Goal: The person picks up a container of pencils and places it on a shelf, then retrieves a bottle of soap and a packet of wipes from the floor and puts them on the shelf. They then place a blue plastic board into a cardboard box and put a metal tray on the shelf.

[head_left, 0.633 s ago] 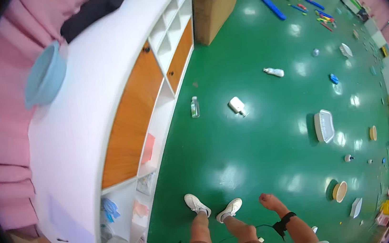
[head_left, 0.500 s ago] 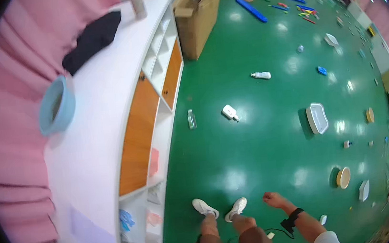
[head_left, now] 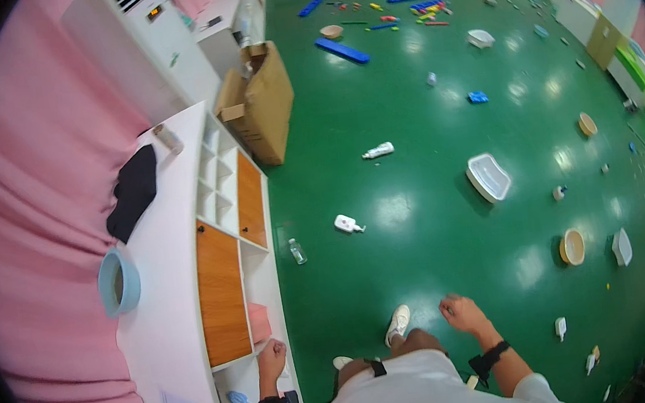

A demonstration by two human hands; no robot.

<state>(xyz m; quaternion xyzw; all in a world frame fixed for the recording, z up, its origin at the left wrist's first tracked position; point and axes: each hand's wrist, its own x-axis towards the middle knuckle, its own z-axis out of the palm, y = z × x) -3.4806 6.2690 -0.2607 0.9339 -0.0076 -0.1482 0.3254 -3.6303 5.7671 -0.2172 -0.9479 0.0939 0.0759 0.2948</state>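
My left hand is loosely curled beside the front of the white cabinet, with nothing seen in it. Over the green floor, my right hand also has its fingers curled and appears to hold nothing. Each wrist wears a black strap with a small device. Ahead of me lie a transparent bottle, a white pump bottle and a white squeeze bottle. A white basin rests farther right, with a beige bowl nearer to me.
On the cabinet top are a light blue bucket, a black cloth and a cup. A cardboard box stands past its far end. Blue bars and small colourful pieces lie scattered at the back.
My view has turned and moved forward along the cabinet. The left hand and forearm have come up further into view; the right hand stays low on the right. Feet have shifted mid-step.
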